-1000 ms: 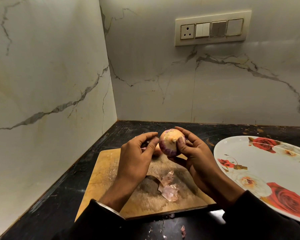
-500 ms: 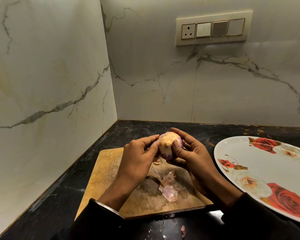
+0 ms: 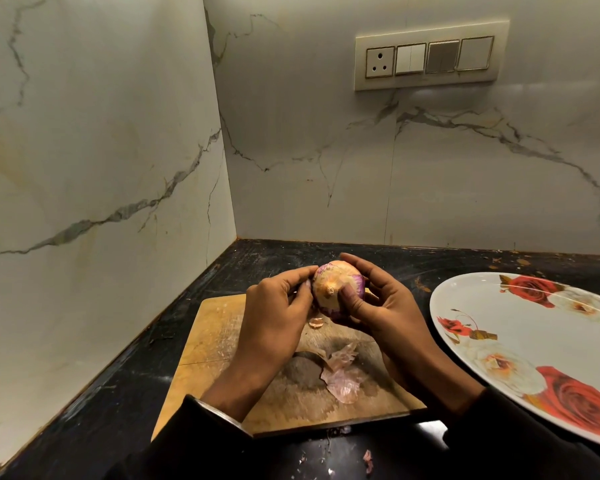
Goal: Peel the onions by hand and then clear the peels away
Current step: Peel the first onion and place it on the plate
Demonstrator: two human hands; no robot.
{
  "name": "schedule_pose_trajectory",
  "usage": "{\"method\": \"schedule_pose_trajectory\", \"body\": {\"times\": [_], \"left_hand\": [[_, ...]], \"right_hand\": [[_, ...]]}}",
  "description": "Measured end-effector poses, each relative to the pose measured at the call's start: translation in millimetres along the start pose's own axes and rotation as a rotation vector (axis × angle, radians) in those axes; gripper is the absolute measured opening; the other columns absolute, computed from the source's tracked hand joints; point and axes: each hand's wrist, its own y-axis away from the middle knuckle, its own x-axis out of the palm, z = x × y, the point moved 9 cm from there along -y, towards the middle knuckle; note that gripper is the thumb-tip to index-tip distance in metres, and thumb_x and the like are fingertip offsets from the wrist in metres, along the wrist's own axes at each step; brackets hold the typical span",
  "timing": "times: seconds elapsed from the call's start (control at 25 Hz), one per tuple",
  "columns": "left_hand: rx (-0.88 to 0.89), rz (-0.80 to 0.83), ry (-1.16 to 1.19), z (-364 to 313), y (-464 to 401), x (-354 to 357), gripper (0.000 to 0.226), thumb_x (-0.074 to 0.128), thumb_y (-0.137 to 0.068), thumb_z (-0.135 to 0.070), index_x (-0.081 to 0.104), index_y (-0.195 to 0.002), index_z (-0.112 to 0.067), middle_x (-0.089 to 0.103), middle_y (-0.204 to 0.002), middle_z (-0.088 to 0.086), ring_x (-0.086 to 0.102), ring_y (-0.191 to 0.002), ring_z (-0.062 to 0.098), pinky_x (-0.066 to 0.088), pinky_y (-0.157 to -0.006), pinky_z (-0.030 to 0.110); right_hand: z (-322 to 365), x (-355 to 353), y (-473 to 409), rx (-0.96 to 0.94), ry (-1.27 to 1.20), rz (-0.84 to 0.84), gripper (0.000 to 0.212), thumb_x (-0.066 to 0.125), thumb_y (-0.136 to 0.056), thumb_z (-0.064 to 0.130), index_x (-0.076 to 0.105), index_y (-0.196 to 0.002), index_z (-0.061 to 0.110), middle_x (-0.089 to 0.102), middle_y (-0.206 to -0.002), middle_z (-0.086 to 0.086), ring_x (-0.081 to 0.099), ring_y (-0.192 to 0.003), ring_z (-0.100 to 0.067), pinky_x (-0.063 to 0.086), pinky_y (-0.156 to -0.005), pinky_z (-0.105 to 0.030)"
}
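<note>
Above cutting board (image 3: 222,341): red onion (image 3: 333,289)
Right hand (image 3: 392,313): cradles onion, thumb on top
Left hand (image 3: 274,313): fingertips pinch its skin
Board: loose peels (image 3: 340,375)

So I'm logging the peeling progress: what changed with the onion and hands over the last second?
The left hand closed in from just apart until its fingertips touch the onion. The right hand kept hold and turned the onion, so its tan tip now faces the camera. A small peel scrap has appeared under the hands. The peels on the cutting board and the plate stayed put.
</note>
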Motion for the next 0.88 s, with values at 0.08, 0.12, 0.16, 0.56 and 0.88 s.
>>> {"method": "schedule_pose_trajectory", "body": {"times": [0.08,0.12,0.16,0.56,0.88], "left_hand": [[-0.013,0.006,0.055,0,-1,1,0.032,0.06,-0.097,-0.02,0.066,-0.128,-0.016,0.075,-0.103,0.004,0.057,-0.051,-0.003,0.046,-0.05,0.007],[-0.022,0.015,0.079,0,-1,2,0.033,0.061,-0.096,-0.023,0.066,-0.127,-0.016,0.075,-0.102,0.003,0.058,-0.051,-0.005,0.045,-0.05,0.006],[-0.033,0.02,0.093,0,-1,2,0.032,0.062,-0.095,-0.024,0.067,-0.126,-0.017,0.076,-0.102,0.003,0.059,-0.052,-0.006,0.045,-0.05,0.006],[0.034,-0.023,-0.052,-7,2,-2,0.028,0.061,-0.097,-0.022,0.069,-0.123,-0.016,0.074,-0.093,-0.003,0.059,-0.052,-0.005,0.046,-0.051,0.007],[0.071,-0.124,-0.083,-8,2,-11,0.022,0.064,-0.095,-0.024,0.072,-0.115,-0.021,0.069,-0.092,-0.014,0.063,-0.075,-0.008,0.052,-0.066,0.006]], "right_hand": [[-1,-2,-1,0.015,-0.035,-0.007,0.048,0.069,-0.083,0.015,0.061,-0.13,0.023,0.067,-0.119,-0.002,0.07,-0.103,-0.02,0.06,-0.079,-0.039],[-1,-2,-2,0.022,-0.048,-0.003,0.047,0.068,-0.084,0.013,0.061,-0.13,0.023,0.067,-0.119,-0.002,0.071,-0.103,-0.02,0.06,-0.08,-0.04],[-2,-2,-2,0.026,-0.05,0.002,0.048,0.068,-0.083,0.013,0.061,-0.13,0.023,0.067,-0.119,-0.001,0.071,-0.103,-0.019,0.06,-0.079,-0.039],[-4,0,-1,0.021,0.013,0.001,0.05,0.067,-0.08,0.025,0.061,-0.13,0.023,0.062,-0.126,-0.003,0.069,-0.104,-0.014,0.061,-0.075,-0.035],[-1,3,0,0.015,-0.019,0.017,0.051,0.067,-0.08,0.022,0.061,-0.13,0.021,0.063,-0.124,-0.004,0.069,-0.104,-0.016,0.06,-0.075,-0.035]]}}
